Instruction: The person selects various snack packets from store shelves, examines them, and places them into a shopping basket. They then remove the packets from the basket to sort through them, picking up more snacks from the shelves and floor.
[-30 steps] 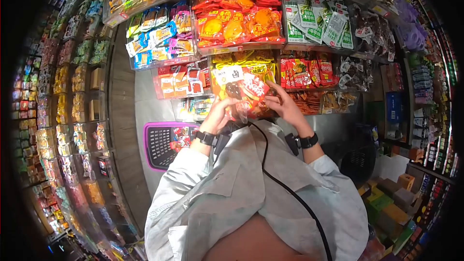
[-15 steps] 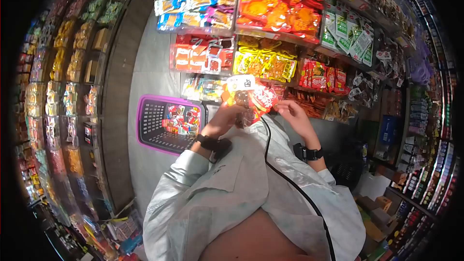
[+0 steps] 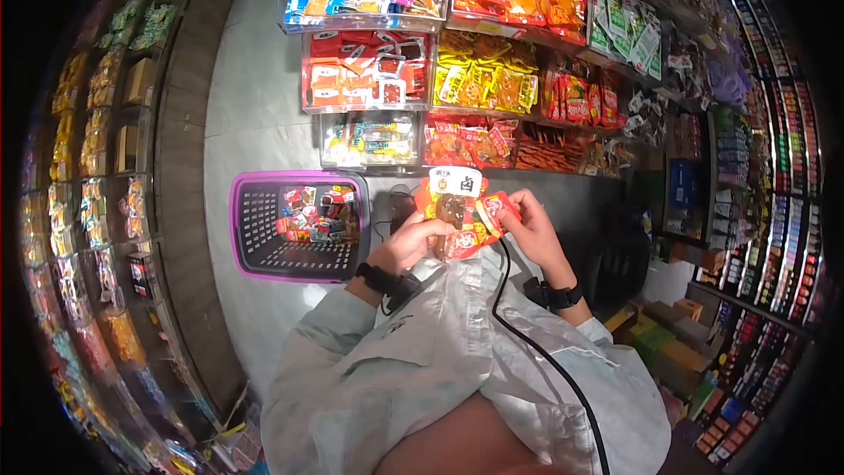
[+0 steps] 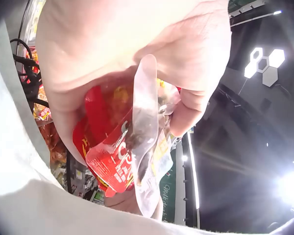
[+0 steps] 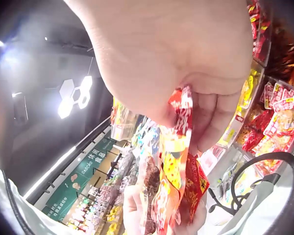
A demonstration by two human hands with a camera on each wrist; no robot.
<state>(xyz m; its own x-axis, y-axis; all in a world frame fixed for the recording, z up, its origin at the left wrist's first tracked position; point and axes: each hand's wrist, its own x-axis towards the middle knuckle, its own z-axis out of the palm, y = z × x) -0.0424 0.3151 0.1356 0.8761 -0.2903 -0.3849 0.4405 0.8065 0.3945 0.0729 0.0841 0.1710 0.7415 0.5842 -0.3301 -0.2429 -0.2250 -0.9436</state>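
Observation:
In front of the body, my left hand (image 3: 410, 242) grips several snack packets at their left side, thumb across the front. One is a clear packet (image 3: 454, 204) with a white top label and dark brown food inside. A red packet (image 3: 495, 213) fans out to the right, and my right hand (image 3: 534, 230) pinches its edge between thumb and fingers. In the left wrist view, red packaging (image 4: 112, 169) and a clear sealed edge (image 4: 145, 93) stick out from under the palm. The right wrist view has a red-and-yellow packet (image 5: 171, 169) hanging below the thumb and fingers.
A dark basket with a purple rim (image 3: 236, 224) stands on the floor at left, with small packets (image 3: 303, 211) in it. Ahead are tiered snack bins (image 3: 369, 70). Shelves (image 3: 97, 211) line the left side. A black cable (image 3: 549, 361) runs down the shirt.
The packets have come away from the bins, down towards the body. My right hand, whose fingers were at the packets' edge, now pinches the red one. The view has shifted towards the basket.

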